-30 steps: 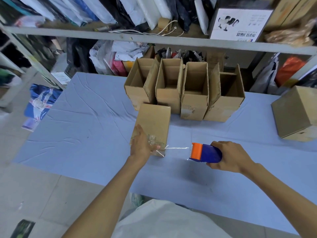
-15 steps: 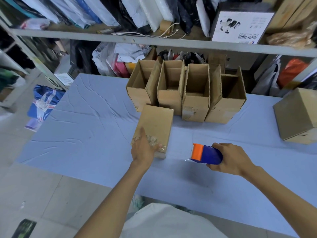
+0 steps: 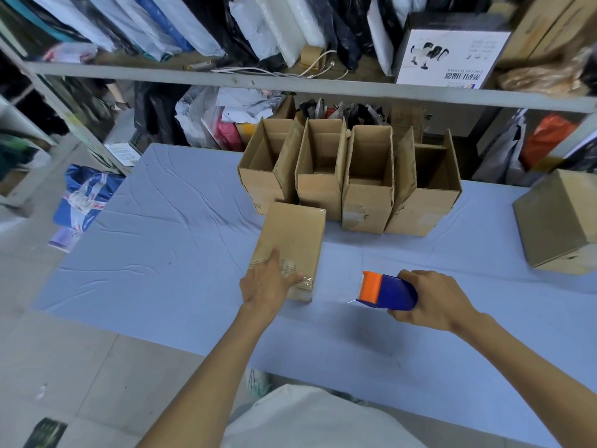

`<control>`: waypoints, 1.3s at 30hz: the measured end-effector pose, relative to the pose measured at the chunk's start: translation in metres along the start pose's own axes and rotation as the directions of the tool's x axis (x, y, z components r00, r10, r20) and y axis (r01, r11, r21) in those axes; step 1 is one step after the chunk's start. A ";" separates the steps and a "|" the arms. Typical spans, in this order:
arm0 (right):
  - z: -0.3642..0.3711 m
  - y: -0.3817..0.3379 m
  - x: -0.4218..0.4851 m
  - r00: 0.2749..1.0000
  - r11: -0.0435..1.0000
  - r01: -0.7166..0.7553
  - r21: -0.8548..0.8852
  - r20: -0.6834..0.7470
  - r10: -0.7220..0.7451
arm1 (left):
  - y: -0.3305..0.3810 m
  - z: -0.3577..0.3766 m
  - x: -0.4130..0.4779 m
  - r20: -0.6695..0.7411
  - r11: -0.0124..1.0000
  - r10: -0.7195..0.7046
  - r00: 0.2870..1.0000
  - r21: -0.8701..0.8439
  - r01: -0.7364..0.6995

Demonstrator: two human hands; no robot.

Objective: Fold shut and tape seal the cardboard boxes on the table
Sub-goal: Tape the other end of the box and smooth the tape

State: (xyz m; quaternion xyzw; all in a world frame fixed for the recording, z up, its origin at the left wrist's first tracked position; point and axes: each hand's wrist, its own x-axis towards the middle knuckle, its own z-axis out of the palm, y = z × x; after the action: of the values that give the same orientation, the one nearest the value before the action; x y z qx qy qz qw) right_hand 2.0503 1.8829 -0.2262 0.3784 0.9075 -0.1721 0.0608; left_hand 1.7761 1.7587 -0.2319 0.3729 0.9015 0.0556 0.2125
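A closed cardboard box [image 3: 295,234] lies flat on the blue table [image 3: 161,253], clear tape over its near end. My left hand [image 3: 266,284] rests flat on that near end, fingers spread over the tape. To the right, my right hand [image 3: 429,299] grips a blue and orange tape dispenser [image 3: 386,291], held just above the table and apart from the box. A short tape end sticks out from the dispenser's orange mouth. Behind the closed box, several open cardboard boxes [image 3: 368,176] stand in a row with their flaps up.
Another closed cardboard box [image 3: 562,218] sits at the table's right edge. A metal shelf [image 3: 290,87] with bags, a tape roll and a white carton runs above the table's far side. Bags lie on the floor at left [image 3: 87,195].
The stretched tape strip between the box and the dispenser is gone; the tape has come free. My left hand has stayed pressed on the box's taped end. The dispenser has barely moved.
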 end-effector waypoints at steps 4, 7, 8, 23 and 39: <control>-0.001 0.000 0.000 1.000 1.000 -0.011 -0.013 0.004 0.011 | -0.002 0.004 0.005 -0.136 0.996 0.094 0.986 0.006 -0.094; -0.001 0.000 0.000 1.000 1.000 -0.022 0.004 0.003 0.022 | -0.005 0.014 0.007 0.013 0.982 0.069 0.998 -0.180 -0.065; -0.001 0.001 0.001 1.000 1.000 -0.024 0.005 0.004 0.024 | -0.007 0.016 0.009 0.071 0.963 0.056 0.996 -0.267 -0.035; -0.002 -0.005 -0.003 0.999 0.999 -0.044 -0.010 0.025 0.044 | 0.030 0.022 0.022 0.050 0.985 -0.119 0.992 -0.117 0.124; -0.041 -0.046 0.007 0.999 0.998 0.037 -0.046 0.038 -0.036 | -0.011 -0.004 0.035 0.278 0.492 0.203 0.939 -0.858 0.148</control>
State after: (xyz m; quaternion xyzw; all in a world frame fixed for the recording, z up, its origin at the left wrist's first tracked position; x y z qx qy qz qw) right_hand 2.0138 1.8726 -0.1771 0.3570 0.9167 -0.1587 0.0833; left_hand 1.7451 1.7754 -0.2429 0.2328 0.6916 0.4397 0.5236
